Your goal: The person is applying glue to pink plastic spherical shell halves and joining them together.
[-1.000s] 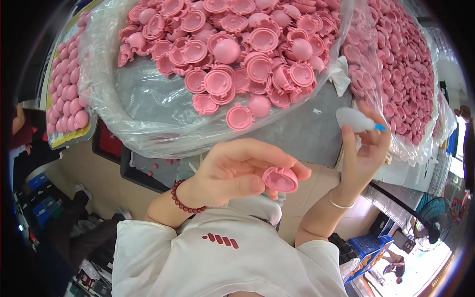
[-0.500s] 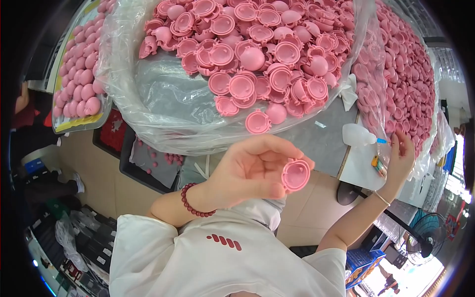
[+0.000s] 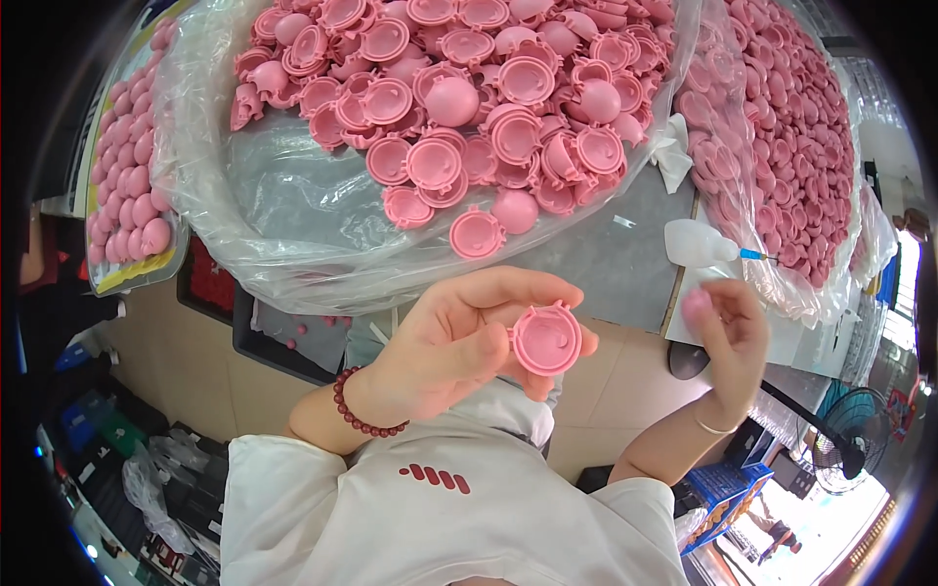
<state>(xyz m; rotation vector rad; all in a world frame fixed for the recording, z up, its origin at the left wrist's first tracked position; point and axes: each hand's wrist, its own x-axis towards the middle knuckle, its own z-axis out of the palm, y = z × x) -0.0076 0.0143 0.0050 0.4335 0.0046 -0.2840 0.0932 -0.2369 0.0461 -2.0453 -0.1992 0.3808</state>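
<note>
My left hand holds a pink plastic half-shell between thumb and fingers, its round hollow side facing up. To the right, my right hand pinches a small rounded pink piece; motion blurs it, so its exact kind does not show. Just beyond that hand lies a white squeeze bottle with a blue needle tip. Ahead, a large heap of pink half-shells sits on clear plastic sheeting, some hollow side up, some domed side up.
A second heap of pink shells in plastic fills the right side. At the left stands a tray of pink domes. Dark bins are below the table edge. A fan stands at the lower right, and crumpled white tissue lies between the heaps.
My right hand has come away from the bottle's tip toward my left hand, now with a small pink piece. My left hand has turned the half-shell and shifted slightly left.
</note>
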